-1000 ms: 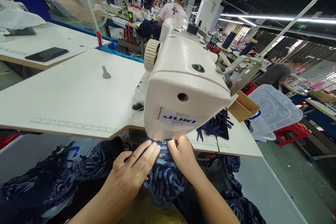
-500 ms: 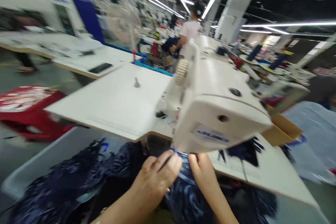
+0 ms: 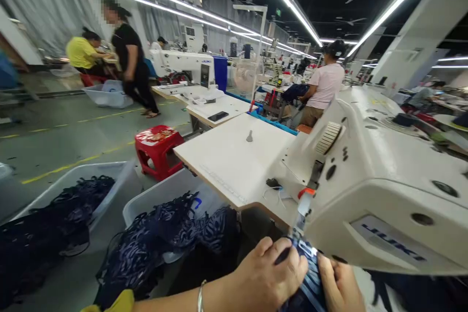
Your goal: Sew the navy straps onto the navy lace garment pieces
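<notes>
Head view, wearer's two hands (image 3: 272, 270) (image 3: 341, 282), one held cloth (image 3: 311, 278)

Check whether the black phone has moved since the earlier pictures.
No: the phone lies in the same spot on the neighbouring white table; only the view has turned left.

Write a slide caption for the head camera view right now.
Left hand and right hand on dark blue patterned fabric at a white JUKI sewing machine.
</notes>
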### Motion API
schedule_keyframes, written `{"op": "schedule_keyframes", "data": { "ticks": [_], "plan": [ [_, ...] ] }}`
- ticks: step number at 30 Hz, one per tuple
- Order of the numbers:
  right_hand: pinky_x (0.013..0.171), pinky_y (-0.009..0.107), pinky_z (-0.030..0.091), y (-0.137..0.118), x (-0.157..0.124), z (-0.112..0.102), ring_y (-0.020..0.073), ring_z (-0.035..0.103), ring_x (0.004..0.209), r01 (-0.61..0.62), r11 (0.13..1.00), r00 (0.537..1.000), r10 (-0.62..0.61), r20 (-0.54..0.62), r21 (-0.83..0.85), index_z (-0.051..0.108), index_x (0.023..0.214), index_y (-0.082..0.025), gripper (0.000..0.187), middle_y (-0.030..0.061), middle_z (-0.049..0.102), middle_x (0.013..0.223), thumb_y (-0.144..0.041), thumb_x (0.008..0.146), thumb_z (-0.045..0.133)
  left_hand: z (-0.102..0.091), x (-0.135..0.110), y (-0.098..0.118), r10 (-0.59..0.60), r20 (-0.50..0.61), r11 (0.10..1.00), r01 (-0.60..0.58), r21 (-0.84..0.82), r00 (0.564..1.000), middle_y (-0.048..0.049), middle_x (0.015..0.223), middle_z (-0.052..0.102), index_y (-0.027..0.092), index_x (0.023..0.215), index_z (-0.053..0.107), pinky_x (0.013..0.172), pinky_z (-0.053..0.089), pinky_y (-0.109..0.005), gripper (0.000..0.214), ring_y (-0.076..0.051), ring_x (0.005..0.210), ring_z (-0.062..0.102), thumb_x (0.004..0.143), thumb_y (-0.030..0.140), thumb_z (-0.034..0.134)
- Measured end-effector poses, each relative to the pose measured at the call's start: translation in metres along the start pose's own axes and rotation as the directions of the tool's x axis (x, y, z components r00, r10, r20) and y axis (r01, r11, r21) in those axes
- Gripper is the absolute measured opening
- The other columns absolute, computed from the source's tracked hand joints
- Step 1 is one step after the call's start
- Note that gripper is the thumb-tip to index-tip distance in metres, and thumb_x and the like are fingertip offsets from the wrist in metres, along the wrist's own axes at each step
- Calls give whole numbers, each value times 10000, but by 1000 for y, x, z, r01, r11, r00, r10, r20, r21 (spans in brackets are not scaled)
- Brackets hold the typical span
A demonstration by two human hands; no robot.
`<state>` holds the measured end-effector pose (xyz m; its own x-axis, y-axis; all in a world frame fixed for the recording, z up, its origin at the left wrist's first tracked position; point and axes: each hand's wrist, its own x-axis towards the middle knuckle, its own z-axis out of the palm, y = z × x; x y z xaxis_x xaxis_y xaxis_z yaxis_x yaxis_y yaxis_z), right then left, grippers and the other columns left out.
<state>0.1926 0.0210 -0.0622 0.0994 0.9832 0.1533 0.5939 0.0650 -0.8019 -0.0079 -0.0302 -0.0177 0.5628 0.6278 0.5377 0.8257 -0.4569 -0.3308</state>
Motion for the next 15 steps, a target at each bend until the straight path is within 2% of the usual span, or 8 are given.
{"op": "schedule_keyframes", "data": {
  "ticks": [3,7,9,12,15],
  "plan": [
    [637,317,447,-8,-2,-1,224,583,669,-40,998,998,38,44,55,526,724,-214,384,44,617,676,-580,812,446,-1,1,-3,-1,-41,994,-3,-107,999,52,1291,585,249,1288,549,929,379,-257,359,-147,1187,486,963,285,401],
    [643,265,416,-18,-2,-6,163,550,666,72,990,995,-80,61,123,509,804,-206,268,-8,573,694,-417,916,386,16,4,1,-27,-152,958,-18,-286,988,13,1195,663,216,1238,590,884,337,-318,354,-174,1126,526,972,226,356],
    [633,243,402,-17,0,-11,142,540,672,106,986,992,-114,51,130,519,813,-202,252,-15,565,715,-374,939,385,24,5,3,-66,-127,934,17,-357,990,35,1216,656,279,1303,527,886,327,-334,392,-171,1109,543,980,224,311],
    [661,222,414,-7,4,-21,130,554,721,142,984,988,-147,39,105,554,846,-195,228,-13,582,759,-341,949,412,31,6,3,-64,-105,910,15,-413,992,-1,1241,638,323,1424,350,907,319,-373,466,-208,1119,543,975,240,258],
    [670,199,440,9,15,-39,118,583,733,104,993,995,-104,4,-64,575,878,-193,225,-16,610,784,-320,957,407,36,0,0,-44,-107,899,-7,-437,993,-55,1237,620,312,1453,283,976,298,-405,531,-237,1116,545,933,209,295]
  ]
}}
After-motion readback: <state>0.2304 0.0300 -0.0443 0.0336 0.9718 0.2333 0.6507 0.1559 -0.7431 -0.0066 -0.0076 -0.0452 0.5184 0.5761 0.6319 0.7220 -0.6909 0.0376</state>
